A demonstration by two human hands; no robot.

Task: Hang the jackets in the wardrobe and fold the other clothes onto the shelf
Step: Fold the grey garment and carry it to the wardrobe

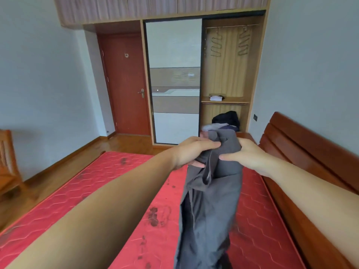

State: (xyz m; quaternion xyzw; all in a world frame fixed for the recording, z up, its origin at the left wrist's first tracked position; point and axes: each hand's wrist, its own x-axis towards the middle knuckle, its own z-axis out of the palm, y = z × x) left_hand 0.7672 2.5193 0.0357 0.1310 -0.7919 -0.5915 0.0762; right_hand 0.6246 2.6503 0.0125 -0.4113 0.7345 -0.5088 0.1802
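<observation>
Two hands hold one grey garment (209, 200) up over the red mattress (108, 183), its upper edge bunched between them and the rest hanging in a long limp fall toward the bottom of the view. The left hand (192, 152) has its fingers curled over the gathered top, thumb underneath; the right hand (250, 154) pinches the cloth from the other side, thumb pressed against the fabric and fingers wrapped behind it.

The cloth looks thin, soft and light, probably a woven shirt or light jacket fabric, matte and not slippery. It creases readily and has no stiffness of its own, so it will sag wherever it is not supported. I judge the best hold to be at the two shoulder seams or collar corners, spread apart, so the body drops flat; a bunched grip like the present one leaves it twisted. Whether it is a jacket or a shirt I cannot tell from these folds.

Beyond the hands, the open wardrobe (229, 74) shows wire hangers (241, 45) on its rail, a shelf (225, 102) with a small folded white item (214, 98), and a dark pile of clothes (226, 118) below.
</observation>
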